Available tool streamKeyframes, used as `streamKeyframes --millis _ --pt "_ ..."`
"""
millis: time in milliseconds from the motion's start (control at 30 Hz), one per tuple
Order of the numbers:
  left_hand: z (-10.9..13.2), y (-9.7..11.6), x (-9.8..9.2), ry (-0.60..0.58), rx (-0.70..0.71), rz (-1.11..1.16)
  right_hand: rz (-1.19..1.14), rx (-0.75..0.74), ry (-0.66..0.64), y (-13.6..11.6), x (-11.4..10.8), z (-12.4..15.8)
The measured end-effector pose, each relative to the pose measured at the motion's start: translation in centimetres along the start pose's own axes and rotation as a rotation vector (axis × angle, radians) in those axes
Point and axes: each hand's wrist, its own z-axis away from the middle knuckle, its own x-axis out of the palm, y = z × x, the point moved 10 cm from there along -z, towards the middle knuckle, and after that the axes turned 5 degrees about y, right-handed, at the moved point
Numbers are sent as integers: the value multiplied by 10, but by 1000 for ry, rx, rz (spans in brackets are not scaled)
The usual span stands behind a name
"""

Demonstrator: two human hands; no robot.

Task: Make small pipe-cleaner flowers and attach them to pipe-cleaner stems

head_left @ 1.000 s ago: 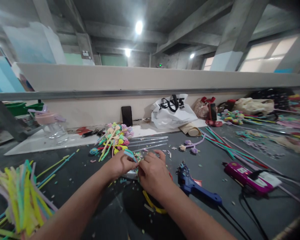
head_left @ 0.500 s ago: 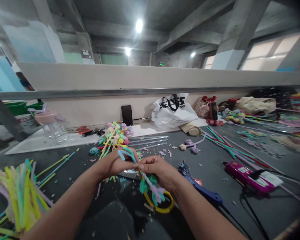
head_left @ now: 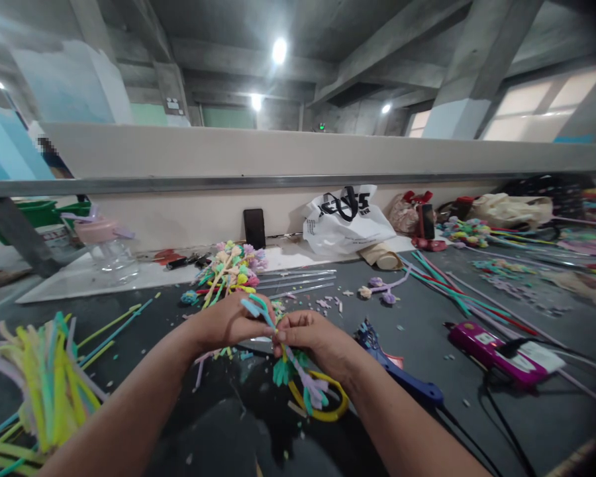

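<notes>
Between my two hands is a small bundle of fuzzy pipe cleaners [head_left: 298, 366], with blue ends sticking up and lilac and green petal-like tips hanging down. My left hand [head_left: 238, 324] pinches the bundle near its middle. Fingers of my right hand [head_left: 310, 334] are closed on the same spot from the other side. Below the hands, a yellow ring [head_left: 338, 414] lies on the dark table, partly behind the petal tips. Scissors seem to lie under the hands, mostly hidden. Just past my left hand is a pile of pipe-cleaner flowers [head_left: 233, 265].
Loose pipe cleaners [head_left: 49, 377] are heaped at the left. A blue glue gun [head_left: 407, 377] and a magenta corded device [head_left: 491, 351] lie at the right, their cables running forward. Behind stand a clear jug [head_left: 109, 255], a phone [head_left: 254, 228] and a white bag [head_left: 347, 222].
The hands stay together on the bundle, with only a slight shift of the fingers and of the blue ends. The whole view has moved a little.
</notes>
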Motion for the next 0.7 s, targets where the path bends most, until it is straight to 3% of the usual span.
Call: streamKeyframes --millis 100,233,367,467,600,700 --pt "-3 -9 2 37 -37 31 140 -59 98 -1 -10 -4" --pt "-5 -32 2 129 -188 16 728 -297 324 -22 -20 -2" --pt "-4 -59 11 153 -375 85 1157 -556 468 -42 -7 11" --pt "-6 -64 16 194 -392 184 1476 -734 519 -46 11 21" --pt "-7 -56 14 250 -353 261 1455 -769 583 -51 11 24" --pt "-4 -45 5 262 -340 206 1124 -565 547 -49 -10 15"
